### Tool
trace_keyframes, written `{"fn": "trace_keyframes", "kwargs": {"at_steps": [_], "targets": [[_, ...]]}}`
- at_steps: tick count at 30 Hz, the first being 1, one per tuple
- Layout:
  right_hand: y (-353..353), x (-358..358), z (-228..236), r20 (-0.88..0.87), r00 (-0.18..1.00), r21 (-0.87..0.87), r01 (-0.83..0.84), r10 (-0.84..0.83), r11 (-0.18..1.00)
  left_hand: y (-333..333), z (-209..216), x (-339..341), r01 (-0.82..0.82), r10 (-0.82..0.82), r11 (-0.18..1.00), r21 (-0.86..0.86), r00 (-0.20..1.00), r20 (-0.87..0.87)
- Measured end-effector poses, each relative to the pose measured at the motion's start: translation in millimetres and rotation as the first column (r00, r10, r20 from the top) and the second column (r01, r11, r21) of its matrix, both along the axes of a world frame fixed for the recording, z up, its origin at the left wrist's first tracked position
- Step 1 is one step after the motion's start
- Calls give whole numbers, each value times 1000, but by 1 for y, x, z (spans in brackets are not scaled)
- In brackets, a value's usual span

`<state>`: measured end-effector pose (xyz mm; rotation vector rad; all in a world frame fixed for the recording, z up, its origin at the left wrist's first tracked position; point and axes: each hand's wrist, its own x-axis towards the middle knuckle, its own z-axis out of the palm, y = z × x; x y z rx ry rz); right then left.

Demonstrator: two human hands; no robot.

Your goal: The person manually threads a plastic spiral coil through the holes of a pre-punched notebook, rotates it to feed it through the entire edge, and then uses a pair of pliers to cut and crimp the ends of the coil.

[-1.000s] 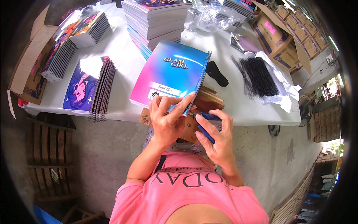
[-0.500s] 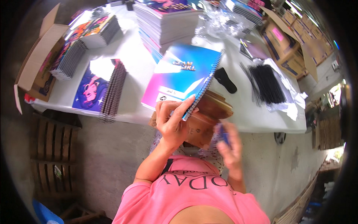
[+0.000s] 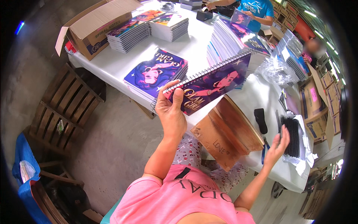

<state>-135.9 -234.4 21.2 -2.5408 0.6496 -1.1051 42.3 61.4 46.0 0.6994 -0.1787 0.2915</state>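
Note:
Pinched between the thumb and fingers of my left hand [image 3: 170,112] is a spiral notebook [image 3: 212,87] with a dark purple illustrated cover, raised and tilted, its wire binding along the upper edge. A wooden board stand [image 3: 225,128] with handwriting on it sits below, at the table's near edge. My right hand [image 3: 278,145] has its fingers stretched out and holds nothing. It is beside a bundle of black binding coils [image 3: 292,136] on white wrapping. Just left of that hand lie blue-handled pliers [image 3: 263,151]. A black elongated object [image 3: 260,121] rests farther back.
Left of the held notebook is a stack of matching notebooks [image 3: 154,72]. More notebook stacks [image 3: 128,37] stand by an opened cardboard box [image 3: 100,31]. A tall stack [image 3: 231,43] and clear plastic wrap [image 3: 278,71] are farther back. Across the table works a person in a blue shirt [image 3: 255,13].
The notebook has turned over from its blue-and-pink side to the purple cover. My right hand has moved right, away from the stand, and the blue thing it held is out of it.

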Motion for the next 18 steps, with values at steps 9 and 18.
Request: {"fn": "trace_keyframes", "kwargs": {"at_steps": [9, 18], "targets": [[149, 194, 102, 689, 485, 501, -856, 539, 129, 67, 30, 23, -66, 78, 990, -121, 993, 91], [201, 352, 24, 164, 669, 601, -651, 725, 464, 157, -32, 125, -435, 511, 353, 828, 831, 219]]}}
